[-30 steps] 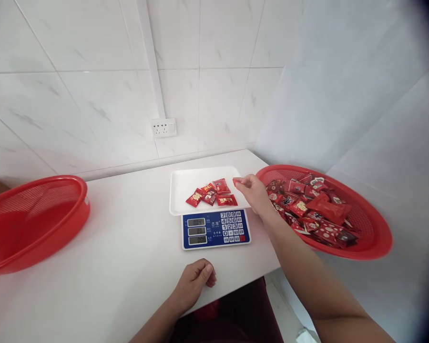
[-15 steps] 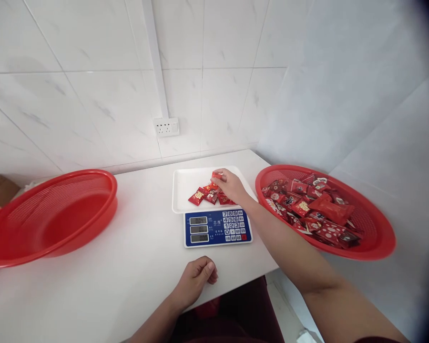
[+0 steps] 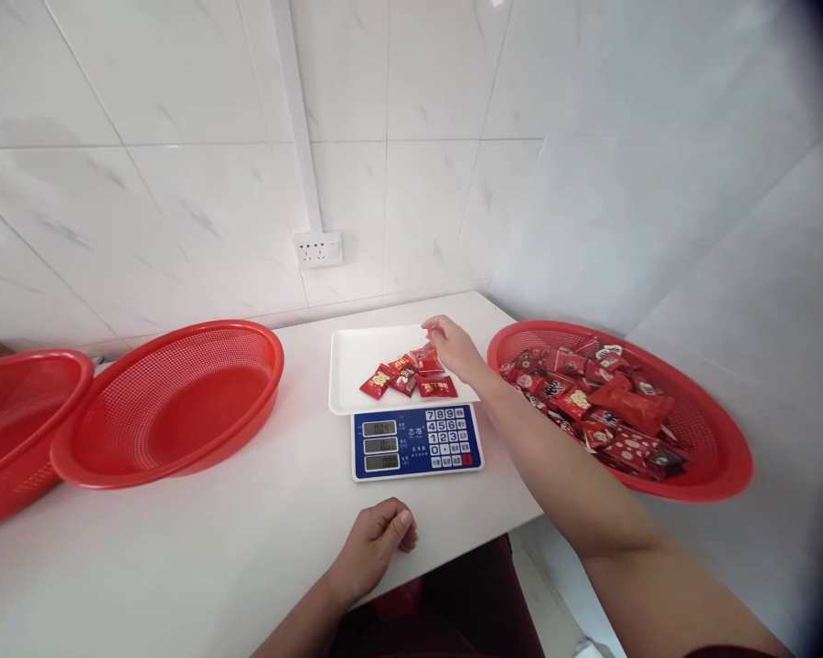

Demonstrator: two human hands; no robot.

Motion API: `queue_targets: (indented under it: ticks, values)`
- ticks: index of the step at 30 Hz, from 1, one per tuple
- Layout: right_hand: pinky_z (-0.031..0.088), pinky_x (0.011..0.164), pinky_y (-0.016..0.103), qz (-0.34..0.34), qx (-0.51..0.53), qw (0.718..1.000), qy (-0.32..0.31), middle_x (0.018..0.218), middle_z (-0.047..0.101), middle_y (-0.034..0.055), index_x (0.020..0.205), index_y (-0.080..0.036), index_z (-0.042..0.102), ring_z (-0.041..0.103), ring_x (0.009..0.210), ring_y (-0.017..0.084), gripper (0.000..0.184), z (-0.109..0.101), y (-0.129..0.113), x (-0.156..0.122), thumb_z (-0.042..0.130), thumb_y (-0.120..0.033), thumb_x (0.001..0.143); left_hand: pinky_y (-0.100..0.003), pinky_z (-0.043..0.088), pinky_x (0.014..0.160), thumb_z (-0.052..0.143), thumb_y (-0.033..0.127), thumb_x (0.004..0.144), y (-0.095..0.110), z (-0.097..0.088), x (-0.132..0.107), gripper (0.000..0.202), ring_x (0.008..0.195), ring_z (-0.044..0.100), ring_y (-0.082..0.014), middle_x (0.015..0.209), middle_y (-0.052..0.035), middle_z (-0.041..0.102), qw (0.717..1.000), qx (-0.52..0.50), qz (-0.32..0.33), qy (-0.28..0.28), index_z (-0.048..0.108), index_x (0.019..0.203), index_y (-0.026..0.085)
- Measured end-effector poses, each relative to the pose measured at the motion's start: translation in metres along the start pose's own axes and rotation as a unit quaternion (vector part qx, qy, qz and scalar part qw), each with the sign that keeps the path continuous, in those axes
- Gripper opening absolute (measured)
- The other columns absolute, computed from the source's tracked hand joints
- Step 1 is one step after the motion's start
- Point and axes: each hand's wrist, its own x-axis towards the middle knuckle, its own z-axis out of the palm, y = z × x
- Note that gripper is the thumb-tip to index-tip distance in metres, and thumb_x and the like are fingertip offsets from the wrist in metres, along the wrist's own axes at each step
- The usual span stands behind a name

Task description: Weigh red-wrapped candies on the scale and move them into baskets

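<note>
My right hand [image 3: 449,345] is over the right side of the white weighing tray [image 3: 347,361], fingers pinched at the upper edge of a red candy packet [image 3: 426,359]. Several other small red and brown candy packets [image 3: 403,376] lie just left of it and below it on the tray. In front of the tray is the blue keypad and display panel of a digital scale [image 3: 417,443]. My left hand [image 3: 379,546] rests loosely curled near the table's front edge, below the scale, its fingers folded; nothing shows in it.
On the right stands a red basket [image 3: 720,457] holding many wrapped candies [image 3: 590,393]. Two more red perforated baskets, one nearer [image 3: 178,402] and one at the left edge [image 3: 20,429], stand on the white table [image 3: 247,548]. A wall socket [image 3: 319,249] is behind.
My right hand has shifted slightly right, and its packet is now down at the tray's surface. The red baskets on the left have moved rightward. My left hand stays in place.
</note>
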Motion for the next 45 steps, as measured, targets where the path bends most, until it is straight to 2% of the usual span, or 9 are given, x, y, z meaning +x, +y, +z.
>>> queue_targets:
  ticks: [6, 9, 17, 28, 36, 39, 41, 43, 45]
  values:
    - [0.046, 0.071, 0.030, 0.030, -0.125, 0.990, -0.062, 0.095, 0.065, 0.0074, 0.096, -0.019, 0.061, 0.060, 0.080, 0.020, 0.021, -0.019, 0.011, 0.011, 0.053, -0.030, 0.080, -0.028, 0.045, 0.066, 0.043, 0.054, 0.084, -0.003, 0.000, 0.000, 0.044, 0.065, 0.054, -0.0142, 0.066, -0.0031, 0.058, 1.000, 0.002, 0.003, 0.001, 0.057, 0.071, 0.015]
    - [0.045, 0.071, 0.033, 0.034, -0.182, 0.977, -0.104, 0.095, 0.067, 0.0096, 0.097, -0.018, 0.063, 0.060, 0.085, 0.025, 0.038, -0.015, 0.016, 0.009, 0.069, -0.041, 0.067, -0.028, 0.045, 0.065, 0.043, 0.054, 0.084, -0.004, 0.000, 0.001, 0.044, 0.064, 0.054, -0.0141, 0.067, -0.0030, 0.058, 1.000, 0.004, 0.006, 0.001, 0.056, 0.071, 0.015]
    - [0.044, 0.078, 0.027, -0.013, -0.232, 0.967, -0.102, 0.117, 0.060, 0.0072, 0.121, -0.024, 0.054, 0.060, 0.097, 0.021, 0.048, -0.002, 0.013, 0.007, 0.064, -0.032, 0.076, -0.028, 0.045, 0.065, 0.043, 0.055, 0.084, -0.005, 0.000, 0.001, 0.044, 0.064, 0.054, -0.0142, 0.066, -0.0032, 0.058, 1.000, 0.012, 0.009, 0.008, 0.056, 0.071, 0.015]
    - [0.037, 0.085, 0.063, 0.070, -0.361, 0.930, 0.011, 0.112, 0.061, 0.0213, 0.108, -0.014, 0.060, 0.048, 0.111, 0.046, 0.027, -0.108, 0.027, -0.030, 0.049, -0.022, 0.084, -0.027, 0.045, 0.065, 0.043, 0.054, 0.084, -0.004, 0.000, 0.001, 0.043, 0.064, 0.054, -0.0138, 0.067, -0.0028, 0.057, 1.000, 0.018, 0.005, 0.001, 0.056, 0.071, 0.015]
    - [0.040, 0.097, 0.035, -0.143, -0.247, 0.946, -0.155, 0.122, 0.060, 0.0043, 0.119, -0.023, 0.057, 0.051, 0.116, 0.022, 0.036, -0.028, 0.009, -0.038, 0.055, -0.029, 0.083, -0.028, 0.047, 0.067, 0.040, 0.049, 0.087, -0.001, -0.005, -0.004, 0.038, 0.068, 0.056, -0.0153, 0.070, -0.0041, 0.061, 0.995, 0.097, 0.034, 0.012, 0.057, 0.073, 0.017]
    - [0.037, 0.099, 0.040, -0.191, -0.222, 0.938, -0.184, 0.125, 0.058, 0.0054, 0.120, -0.024, 0.057, 0.047, 0.119, 0.025, 0.039, -0.001, -0.002, -0.035, 0.057, -0.031, 0.081, -0.034, 0.047, 0.083, 0.043, 0.043, 0.087, 0.019, -0.040, -0.013, 0.028, 0.091, 0.059, -0.0207, 0.095, -0.0084, 0.064, 0.936, 0.295, 0.139, 0.131, 0.060, 0.089, 0.021]
    - [0.035, 0.100, 0.042, -0.206, -0.214, 0.934, -0.197, 0.129, 0.055, 0.0065, 0.122, -0.025, 0.056, 0.044, 0.122, 0.026, 0.042, 0.008, -0.006, -0.033, 0.058, -0.033, 0.081, -0.041, 0.039, 0.097, 0.042, 0.040, 0.087, 0.036, -0.078, -0.020, 0.030, 0.113, 0.051, -0.0258, 0.116, -0.0127, 0.059, 0.838, 0.429, 0.173, 0.290, 0.059, 0.103, 0.022]
    - [0.034, 0.100, 0.044, -0.210, -0.210, 0.933, -0.205, 0.130, 0.054, 0.0078, 0.124, -0.026, 0.055, 0.043, 0.123, 0.027, 0.044, 0.012, -0.006, -0.032, 0.057, -0.034, 0.081, -0.053, 0.025, 0.106, 0.039, 0.040, 0.088, 0.050, -0.117, -0.029, 0.041, 0.131, 0.031, -0.0321, 0.136, -0.0168, 0.044, 0.727, 0.540, 0.126, 0.404, 0.051, 0.120, 0.018]
    - [0.034, 0.100, 0.045, -0.207, -0.209, 0.933, -0.209, 0.130, 0.053, 0.0088, 0.125, -0.025, 0.054, 0.043, 0.122, 0.028, 0.045, 0.013, -0.005, -0.032, 0.056, -0.034, 0.081, -0.059, 0.023, 0.104, 0.037, 0.043, 0.088, 0.057, -0.148, -0.037, 0.049, 0.130, 0.033, -0.0359, 0.132, -0.0194, 0.048, 0.676, 0.605, 0.044, 0.418, 0.046, 0.126, 0.014]
